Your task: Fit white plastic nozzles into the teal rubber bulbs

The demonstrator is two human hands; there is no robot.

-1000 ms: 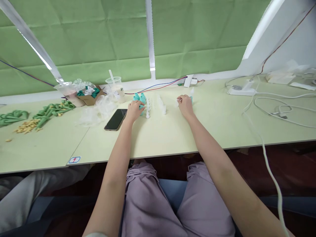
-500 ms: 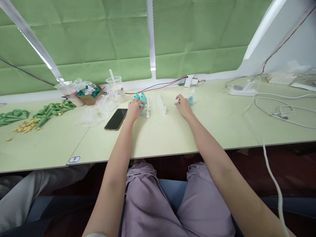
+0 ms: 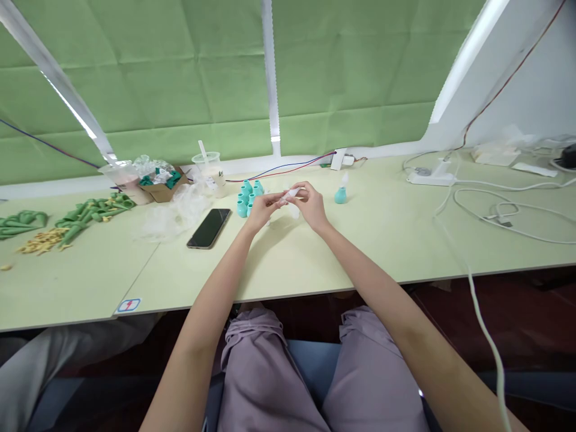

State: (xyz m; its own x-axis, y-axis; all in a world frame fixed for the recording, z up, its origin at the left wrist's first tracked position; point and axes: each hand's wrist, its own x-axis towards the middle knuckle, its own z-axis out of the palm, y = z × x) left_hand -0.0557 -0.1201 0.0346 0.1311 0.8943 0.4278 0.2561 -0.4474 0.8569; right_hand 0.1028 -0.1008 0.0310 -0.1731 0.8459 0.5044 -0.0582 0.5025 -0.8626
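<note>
My left hand [image 3: 263,211] and my right hand [image 3: 312,207] meet above the table, fingertips pinched together. Between them is a small white translucent nozzle [image 3: 291,194], its lower end at my left fingers. Whether it is one piece or two joined pieces is too small to tell. To the left of my left hand stand several teal rubber bulbs [image 3: 245,195] in a cluster, openings up. A teal bulb with a clear pointed tip [image 3: 341,195] stands upright to the right of my right hand. Loose white pieces on the table beneath my hands are mostly hidden.
A phone [image 3: 209,228] lies left of my forearm. Beyond it are crumpled clear plastic [image 3: 168,210], a cardboard box [image 3: 167,190] and two plastic cups. Green rubbery pieces [image 3: 96,210] lie farther left. A power strip [image 3: 432,177] and white cables [image 3: 508,210] occupy the right side.
My left hand has come away from the teal bulbs toward the middle. My right hand has moved left from beside the lone bulb. Both now meet at the white nozzle.
</note>
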